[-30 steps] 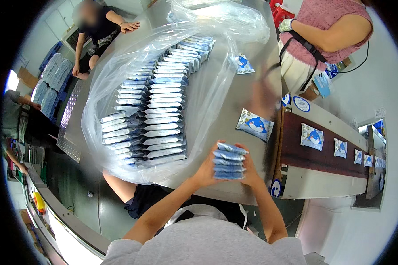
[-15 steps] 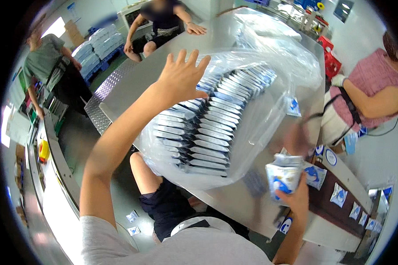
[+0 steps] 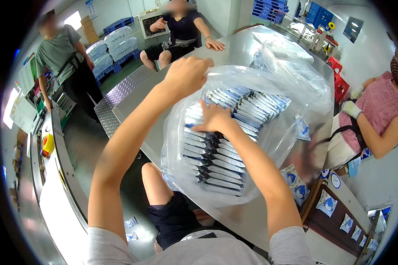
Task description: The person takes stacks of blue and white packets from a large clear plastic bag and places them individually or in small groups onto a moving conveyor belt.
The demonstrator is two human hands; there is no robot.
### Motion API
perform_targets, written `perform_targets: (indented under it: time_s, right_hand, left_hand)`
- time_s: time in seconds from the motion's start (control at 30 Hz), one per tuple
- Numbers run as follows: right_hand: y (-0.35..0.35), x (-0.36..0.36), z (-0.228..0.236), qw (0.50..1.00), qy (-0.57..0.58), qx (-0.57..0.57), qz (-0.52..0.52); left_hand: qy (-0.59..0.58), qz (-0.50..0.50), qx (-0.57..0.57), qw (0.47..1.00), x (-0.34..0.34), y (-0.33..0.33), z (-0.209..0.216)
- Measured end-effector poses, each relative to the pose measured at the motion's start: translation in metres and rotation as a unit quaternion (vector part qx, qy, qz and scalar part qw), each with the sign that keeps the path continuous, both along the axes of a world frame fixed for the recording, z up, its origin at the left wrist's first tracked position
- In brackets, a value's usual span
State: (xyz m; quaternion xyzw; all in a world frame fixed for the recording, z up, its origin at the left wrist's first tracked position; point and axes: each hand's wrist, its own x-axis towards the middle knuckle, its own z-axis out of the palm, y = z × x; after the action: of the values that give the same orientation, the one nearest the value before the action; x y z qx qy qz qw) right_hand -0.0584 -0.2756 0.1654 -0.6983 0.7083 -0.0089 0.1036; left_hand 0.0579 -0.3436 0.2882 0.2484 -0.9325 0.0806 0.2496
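Observation:
A large clear plastic bag (image 3: 261, 176) lies wide-mouthed on the metal table, holding two rows of white-and-blue pouches (image 3: 225, 170) packed on edge. My left hand (image 3: 185, 77) is closed at the bag's far left rim, its fingertips curled over the film. Inside the bag my right hand (image 3: 216, 118) reaches across the rows to the far part of the left row. Its thumb and fingers straddle a small stack of pouches (image 3: 193, 115); the palm side is hidden.
More clear plastic bags (image 3: 296, 75) lie at the table's far right. Pouches ride a brown conveyor belt (image 3: 336, 227) at lower right, and several lie at its near end (image 3: 295, 181). One person (image 3: 371, 110) sits at right, another (image 3: 181, 26) behind the table, a third (image 3: 62, 57) stands at left.
My right hand has carried the stack of pouches from beside the conveyor leftward into the bag. My left hand, spread before, has closed at the bag's rim. The view has shifted slightly.

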Motion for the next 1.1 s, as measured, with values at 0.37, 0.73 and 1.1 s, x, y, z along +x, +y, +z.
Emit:
perform_targets:
  time_s: [0.37,0.73,1.1]
  right_hand:
    - [0.012,0.017,-0.050,0.989,0.018,-0.146,0.034]
    - [0.255,-0.036,-0.034,0.911,-0.213,-0.345,-0.074]
    - [0.577,-0.313,-0.007,0.908,0.129,-0.017,-0.399]
  left_hand:
    - [0.071,-0.286,0.286,0.912,0.064,0.150,0.010]
    - [-0.070,-0.453,0.419,0.783,-0.025,0.310,-0.230]
    - [-0.093,-0.371,0.389,0.838,-0.031,0.317,-0.274]
